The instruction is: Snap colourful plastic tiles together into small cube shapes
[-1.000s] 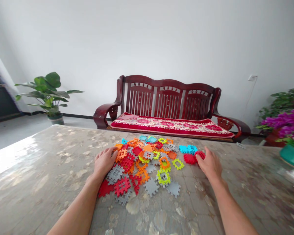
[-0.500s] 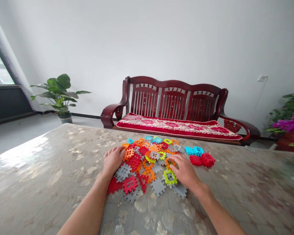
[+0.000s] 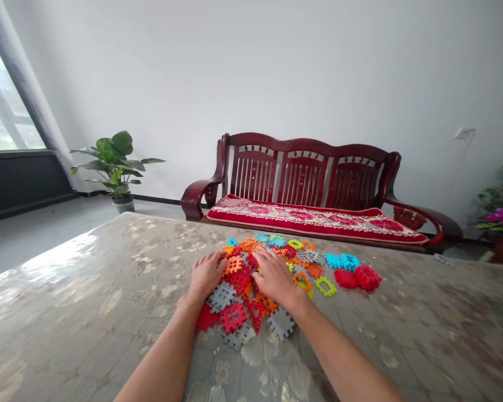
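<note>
Head view: blue pieces (image 3: 342,261) and red pieces (image 3: 358,277) sit grouped beside the mixed pile (image 3: 240,283) on the table (image 3: 109,312); most pieces lie unsorted, so probably early; left hand (image 3: 207,273) at pile's left edge, right hand (image 3: 279,279) over its middle (fingertips hidden; can't tell either grip).

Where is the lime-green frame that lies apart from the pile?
In the head view, the lime-green frame lies on the table right of centre, between the pile and the separate red pieces.
</note>
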### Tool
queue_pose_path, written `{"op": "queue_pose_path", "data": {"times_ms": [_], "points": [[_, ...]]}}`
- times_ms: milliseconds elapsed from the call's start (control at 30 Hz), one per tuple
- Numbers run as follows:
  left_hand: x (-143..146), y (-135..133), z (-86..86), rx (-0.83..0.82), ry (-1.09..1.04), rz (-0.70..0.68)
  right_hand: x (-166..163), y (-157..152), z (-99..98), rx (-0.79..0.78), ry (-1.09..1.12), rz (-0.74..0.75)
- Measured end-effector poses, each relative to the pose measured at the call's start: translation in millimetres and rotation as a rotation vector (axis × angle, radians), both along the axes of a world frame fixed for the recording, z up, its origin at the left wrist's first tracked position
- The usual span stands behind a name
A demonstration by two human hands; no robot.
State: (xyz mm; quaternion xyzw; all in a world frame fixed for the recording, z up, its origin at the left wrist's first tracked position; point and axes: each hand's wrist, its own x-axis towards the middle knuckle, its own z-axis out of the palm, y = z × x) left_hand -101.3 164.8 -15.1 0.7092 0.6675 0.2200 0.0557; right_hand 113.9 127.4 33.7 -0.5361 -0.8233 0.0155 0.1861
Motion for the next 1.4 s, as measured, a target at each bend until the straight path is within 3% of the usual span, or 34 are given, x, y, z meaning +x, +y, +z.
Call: {"op": "queue_pose_path", "data": {"times_ms": [133,333,500,600,733,933,1100,1400], "points": [[-0.9,0.7,-1.1,0.002,-0.010,-0.018,-15.1,14.5,0.1,-0.058,-0.112,-0.126],[-0.9,3.2,-3.3,-0.010,-0.047,-0.058,-16.7,19.4,-5.7,0.011,-0.108,-0.156],[-2.2,5.1,-6.3,-0.005,-0.057,-0.064,1.0,24.3,3.5,0.045,0.145,-0.274],[-2.4,5.4,-6.9,0.006,-0.044,-0.061,20.7,26.6,7.6,-0.013,0.312,-0.320],[-1.8,5.2,-6.1,0.011,-0.026,-0.054,32.5,20.9,4.4,-0.059,0.329,-0.251],[-2.3,4.8,-4.8,0.009,-0.039,-0.074,4.6,13.5,-4.4,-0.085,0.065,-0.093],[-4.1,5.6,-6.0,0.006,-0.042,-0.101,-12.6,22.2,-10.3,-0.063,-0.053,-0.145],[-4.7,8.2,-10.0,0.031,-0.054,-0.107,-16.8,21.0,-0.9,0.037,0.077,-0.212]]}}
